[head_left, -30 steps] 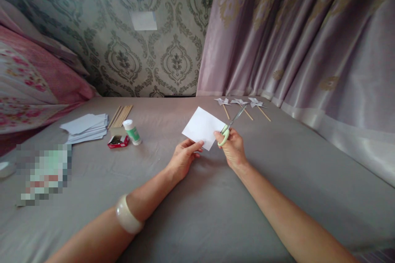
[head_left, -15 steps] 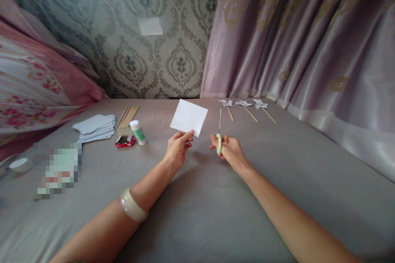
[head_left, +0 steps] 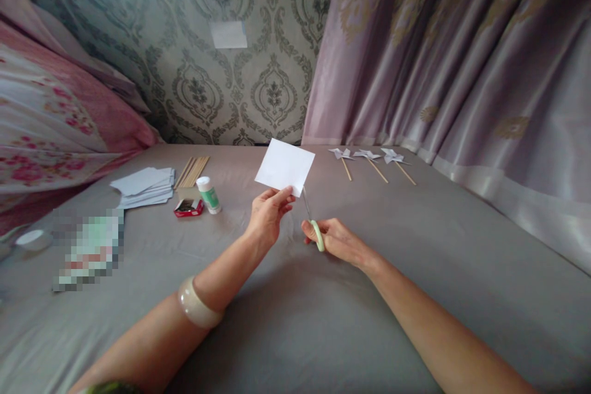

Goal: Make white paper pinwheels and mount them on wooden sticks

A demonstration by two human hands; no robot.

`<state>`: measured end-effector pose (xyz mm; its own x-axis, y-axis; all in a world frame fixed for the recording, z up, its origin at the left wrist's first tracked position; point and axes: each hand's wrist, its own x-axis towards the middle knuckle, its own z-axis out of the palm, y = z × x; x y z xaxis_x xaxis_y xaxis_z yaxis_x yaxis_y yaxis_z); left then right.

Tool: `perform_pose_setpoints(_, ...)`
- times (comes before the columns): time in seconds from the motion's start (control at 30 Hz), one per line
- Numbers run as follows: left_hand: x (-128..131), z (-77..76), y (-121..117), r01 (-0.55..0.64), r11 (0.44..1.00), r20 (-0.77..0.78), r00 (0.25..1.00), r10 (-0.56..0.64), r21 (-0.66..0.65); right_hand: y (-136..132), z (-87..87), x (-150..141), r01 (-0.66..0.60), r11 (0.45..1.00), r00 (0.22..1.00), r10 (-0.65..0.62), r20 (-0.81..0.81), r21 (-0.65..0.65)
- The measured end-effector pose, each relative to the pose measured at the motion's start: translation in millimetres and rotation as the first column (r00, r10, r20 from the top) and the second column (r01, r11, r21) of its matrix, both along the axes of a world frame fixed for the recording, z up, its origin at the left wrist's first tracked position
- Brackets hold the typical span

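Observation:
Between thumb and fingers, my left hand (head_left: 271, 212) pinches the lower edge of a white sheet of paper (head_left: 287, 163), held up above the grey cloth. A pale bangle (head_left: 198, 303) circles the left forearm. To the right, my right hand (head_left: 336, 237) is closed around the light green handle of a pair of scissors (head_left: 316, 234). The blades point up and left, their tips at the paper's lower right corner. Whether they have cut into it I cannot tell.
At the back right lie three paper pinwheels (head_left: 368, 156) on sticks. On the left are stacked paper sheets (head_left: 145, 188), wooden sticks (head_left: 192, 171), a glue stick (head_left: 209, 196), a small red box (head_left: 188, 207) and a white round object (head_left: 34, 240). A curtain (head_left: 443, 61) hangs at right.
The scissors have swung left and tilted, bringing their blade tips from beside the paper to its lower right corner. The paper has risen slightly in my left hand.

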<state>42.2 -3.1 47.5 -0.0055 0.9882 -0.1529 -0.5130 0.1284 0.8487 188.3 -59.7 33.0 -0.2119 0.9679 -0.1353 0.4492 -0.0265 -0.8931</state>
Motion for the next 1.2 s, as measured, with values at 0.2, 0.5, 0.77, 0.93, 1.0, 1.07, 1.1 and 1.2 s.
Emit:
perform_pose_setpoints(0.2, 2.5, -1.9, -4.3, 0.003, 1.000, -0.022, 1.000, -0.003, 0.014, -0.3, -2.1, -0.3, 0.010, 1.000, 1.000, -0.010, 0.022, -0.009)
perform_pose_setpoints(0.5, 4.7, -2.3, -7.4, 0.006, 1.000, -0.009, 1.000, -0.006, 0.017, 0.0, -2.9, 0.7, 0.001, 1.000, 1.000, -0.001, -0.002, 0.003)
perform_pose_setpoints(0.77, 5.6, -4.1, -8.0, 0.002, 1.000, 0.003, 1.000, -0.002, 0.025, 0.5, -2.9, -0.5, 0.028, 0.999, 1.000, -0.028, -0.009, 0.015)
perform_pose_setpoints(0.93, 6.8, -1.4, -10.0, -0.006, 1.000, -0.001, 1.000, 0.006, 0.023, 0.1, -1.0, -2.2, 0.035, 0.999, 0.999, -0.035, -0.009, 0.016)
perform_pose_setpoints(1.0, 7.0, -1.4, -9.9, -0.009, 1.000, 0.004, 1.000, 0.009, 0.023, -0.1, -0.6, -2.4, 0.031, 0.999, 0.999, -0.031, -0.011, 0.017)
perform_pose_setpoints(1.07, 7.0, -2.1, -9.6, -0.010, 1.000, 0.011, 1.000, 0.010, 0.018, -0.3, -0.3, -2.4, 0.029, 0.999, 1.000, -0.028, -0.012, 0.014)
perform_pose_setpoints(1.1, 7.0, -2.6, -9.4, -0.010, 1.000, 0.013, 1.000, 0.010, 0.016, -0.3, -0.2, -2.4, 0.031, 0.999, 0.999, -0.031, -0.013, 0.012)
perform_pose_setpoints(1.2, 7.0, -3.8, -9.1, -0.010, 1.000, 0.016, 1.000, 0.010, 0.013, -0.2, 0.1, -2.7, 0.040, 0.999, 0.999, -0.040, -0.017, 0.005)
